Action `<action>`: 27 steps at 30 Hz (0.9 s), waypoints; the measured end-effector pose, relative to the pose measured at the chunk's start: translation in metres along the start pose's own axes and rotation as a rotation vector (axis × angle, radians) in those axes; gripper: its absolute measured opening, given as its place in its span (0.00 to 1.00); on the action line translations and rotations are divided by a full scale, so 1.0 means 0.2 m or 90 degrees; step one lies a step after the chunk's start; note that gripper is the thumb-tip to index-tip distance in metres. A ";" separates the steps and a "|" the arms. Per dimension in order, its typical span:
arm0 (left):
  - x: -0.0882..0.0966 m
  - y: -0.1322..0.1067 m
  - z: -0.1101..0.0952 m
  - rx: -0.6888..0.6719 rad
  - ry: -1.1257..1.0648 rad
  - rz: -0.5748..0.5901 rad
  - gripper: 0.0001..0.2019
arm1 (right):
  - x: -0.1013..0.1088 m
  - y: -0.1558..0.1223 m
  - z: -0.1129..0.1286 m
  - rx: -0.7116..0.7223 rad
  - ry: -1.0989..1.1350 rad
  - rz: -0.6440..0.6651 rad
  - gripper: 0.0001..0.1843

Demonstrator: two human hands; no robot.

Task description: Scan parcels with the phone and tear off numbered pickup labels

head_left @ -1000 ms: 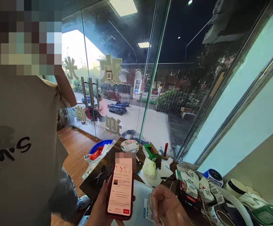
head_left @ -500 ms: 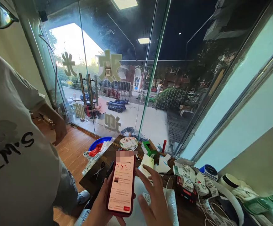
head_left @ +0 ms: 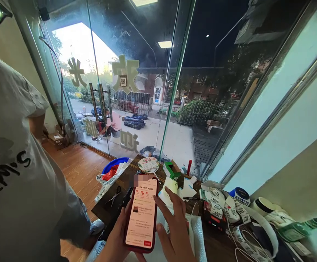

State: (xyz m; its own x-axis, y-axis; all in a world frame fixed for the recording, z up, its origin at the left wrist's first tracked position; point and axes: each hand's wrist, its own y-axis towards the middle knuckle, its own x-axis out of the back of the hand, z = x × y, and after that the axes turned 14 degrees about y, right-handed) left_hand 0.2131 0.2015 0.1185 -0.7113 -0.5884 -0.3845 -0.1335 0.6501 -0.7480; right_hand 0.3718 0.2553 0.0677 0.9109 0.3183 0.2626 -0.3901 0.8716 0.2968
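Observation:
My left hand [head_left: 117, 238] grips a red-cased phone [head_left: 142, 214] upright, its lit screen facing me with text and red buttons on it. My right hand [head_left: 174, 229] hovers just right of the phone with its fingers spread, the index fingertip near the screen's right edge. Both hands are above a white padded parcel [head_left: 193, 236] that lies on the dark wooden table [head_left: 111, 214]. Its barcode label is mostly hidden behind my right hand.
A person in a white printed T-shirt [head_left: 13, 163] stands close on the left. On the table lie scissors [head_left: 114, 195], a green box [head_left: 171, 171], a red marker [head_left: 189, 167], numbered label strips [head_left: 218, 203] and a white cable. A blue basin [head_left: 114, 166] sits beyond, before glass doors [head_left: 103, 102].
My right hand rose from a loose fist over the parcel label and opened beside the phone. The person on the left lowered the raised arm and shifted left.

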 end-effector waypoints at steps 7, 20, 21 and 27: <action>-0.08 -0.03 -0.02 -0.009 -0.041 -0.007 0.46 | -0.02 0.00 -0.01 -0.016 0.025 -0.001 0.26; 0.07 0.04 0.03 0.036 0.004 0.112 0.55 | -0.13 0.02 0.07 -0.033 0.083 -0.078 0.25; 0.07 0.04 0.03 0.031 0.001 0.109 0.55 | -0.13 0.02 0.08 -0.043 0.083 -0.085 0.24; 0.07 0.04 0.03 0.025 -0.018 0.082 0.54 | -0.14 0.01 0.07 -0.052 0.067 -0.112 0.24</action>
State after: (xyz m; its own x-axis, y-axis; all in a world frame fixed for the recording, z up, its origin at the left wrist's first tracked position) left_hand 0.2063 0.1963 0.1044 -0.7012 -0.5153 -0.4927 -0.0151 0.7016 -0.7124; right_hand 0.3433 0.2427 0.0742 0.9745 0.1925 0.1157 -0.2163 0.9431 0.2526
